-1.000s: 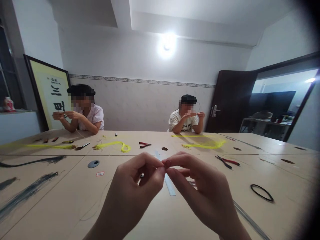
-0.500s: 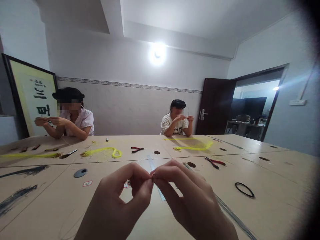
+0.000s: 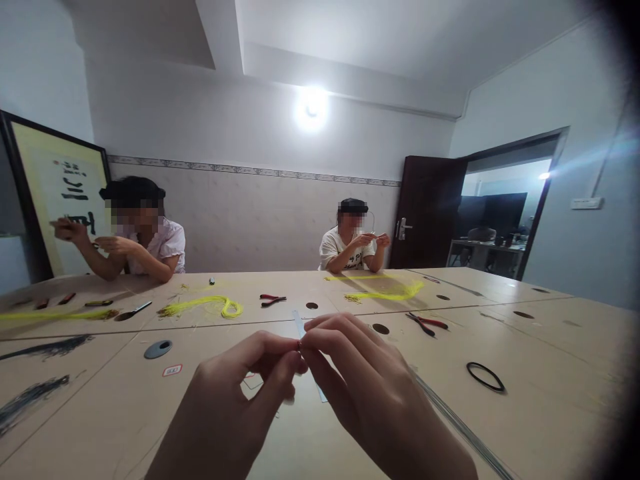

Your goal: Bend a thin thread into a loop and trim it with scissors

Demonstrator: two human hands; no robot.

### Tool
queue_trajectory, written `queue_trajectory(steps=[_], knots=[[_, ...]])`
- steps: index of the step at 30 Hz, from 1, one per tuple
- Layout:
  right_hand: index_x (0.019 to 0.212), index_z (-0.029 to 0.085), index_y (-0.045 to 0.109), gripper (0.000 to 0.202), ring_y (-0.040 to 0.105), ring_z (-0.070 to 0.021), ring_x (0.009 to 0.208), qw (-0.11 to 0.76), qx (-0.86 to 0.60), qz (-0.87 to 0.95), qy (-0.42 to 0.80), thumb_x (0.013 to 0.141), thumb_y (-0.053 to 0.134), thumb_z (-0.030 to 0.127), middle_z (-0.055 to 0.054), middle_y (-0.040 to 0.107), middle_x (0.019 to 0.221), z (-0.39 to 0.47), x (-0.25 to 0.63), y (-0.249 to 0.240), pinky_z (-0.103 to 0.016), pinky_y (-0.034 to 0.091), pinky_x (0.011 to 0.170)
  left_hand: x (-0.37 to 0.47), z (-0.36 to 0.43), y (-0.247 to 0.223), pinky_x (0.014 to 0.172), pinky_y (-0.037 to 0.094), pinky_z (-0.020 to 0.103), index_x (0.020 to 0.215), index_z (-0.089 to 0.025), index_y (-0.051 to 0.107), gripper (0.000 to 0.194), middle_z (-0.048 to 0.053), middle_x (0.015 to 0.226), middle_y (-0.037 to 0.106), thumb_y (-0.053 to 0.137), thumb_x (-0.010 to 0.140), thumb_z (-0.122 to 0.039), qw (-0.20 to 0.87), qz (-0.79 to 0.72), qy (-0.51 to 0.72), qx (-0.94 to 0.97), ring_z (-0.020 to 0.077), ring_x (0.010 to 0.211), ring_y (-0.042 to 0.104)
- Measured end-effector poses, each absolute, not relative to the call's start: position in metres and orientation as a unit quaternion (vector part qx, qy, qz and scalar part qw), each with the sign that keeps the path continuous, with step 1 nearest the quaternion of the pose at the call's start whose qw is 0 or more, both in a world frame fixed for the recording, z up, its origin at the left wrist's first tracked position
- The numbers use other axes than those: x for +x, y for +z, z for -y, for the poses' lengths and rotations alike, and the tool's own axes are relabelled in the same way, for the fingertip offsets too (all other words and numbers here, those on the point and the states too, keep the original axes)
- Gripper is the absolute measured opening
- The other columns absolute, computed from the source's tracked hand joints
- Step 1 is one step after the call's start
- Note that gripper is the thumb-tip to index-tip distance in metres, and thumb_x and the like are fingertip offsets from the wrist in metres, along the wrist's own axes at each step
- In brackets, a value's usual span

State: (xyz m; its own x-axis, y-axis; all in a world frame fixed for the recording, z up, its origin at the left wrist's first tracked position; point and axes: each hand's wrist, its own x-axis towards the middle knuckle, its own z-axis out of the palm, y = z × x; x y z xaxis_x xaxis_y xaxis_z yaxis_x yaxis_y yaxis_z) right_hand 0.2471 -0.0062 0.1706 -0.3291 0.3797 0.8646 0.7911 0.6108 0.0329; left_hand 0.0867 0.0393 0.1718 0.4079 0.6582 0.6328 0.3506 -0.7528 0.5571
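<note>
Tiny reddish-brown item (image 3: pixel 299 345) was held above the beige wooden surface (image 3: pixel 550 360), left hand (image 3: pixel 240 390) pinched it, pale straight strip (image 3: pixel 298 325) lay beyond, right hand (image 3: pixel 363 383) gripped its other side, red-and-black pliers (image 3: pixel 421 322), then black oval ring (image 3: pixel 486 369), lay rightward.

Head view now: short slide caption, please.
Left hand and right hand pinch a tiny item above a table with pliers, yellow strands and a black ring.

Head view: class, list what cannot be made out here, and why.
In the head view:
Small piece: tiny, mostly covered by the left hand and right hand.
Pale strip: partly hidden by the right hand.
Dark strands: cut off by the left edge.
Red-bordered label: writing too small.
</note>
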Motion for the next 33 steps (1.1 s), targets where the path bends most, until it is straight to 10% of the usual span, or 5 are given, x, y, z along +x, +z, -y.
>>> queue_trajectory(steps=[33], knots=[[0.089,0.016,0.055,0.015,0.054,-0.0152,0.071,0.38,-0.39,0.798,-0.258,0.098,0.042,0.018,-0.002,0.059,0.08,0.0154,0.2503,0.174,-0.027,0.043,0.053,0.0866,-0.0396,0.1784,0.048,0.042,0.02,0.069,-0.025,0.063,0.021,-0.004,0.058,0.058,0.049,0.081,-0.035,0.293,-0.297,0.401,0.816,0.0111,0.053,0.052]])
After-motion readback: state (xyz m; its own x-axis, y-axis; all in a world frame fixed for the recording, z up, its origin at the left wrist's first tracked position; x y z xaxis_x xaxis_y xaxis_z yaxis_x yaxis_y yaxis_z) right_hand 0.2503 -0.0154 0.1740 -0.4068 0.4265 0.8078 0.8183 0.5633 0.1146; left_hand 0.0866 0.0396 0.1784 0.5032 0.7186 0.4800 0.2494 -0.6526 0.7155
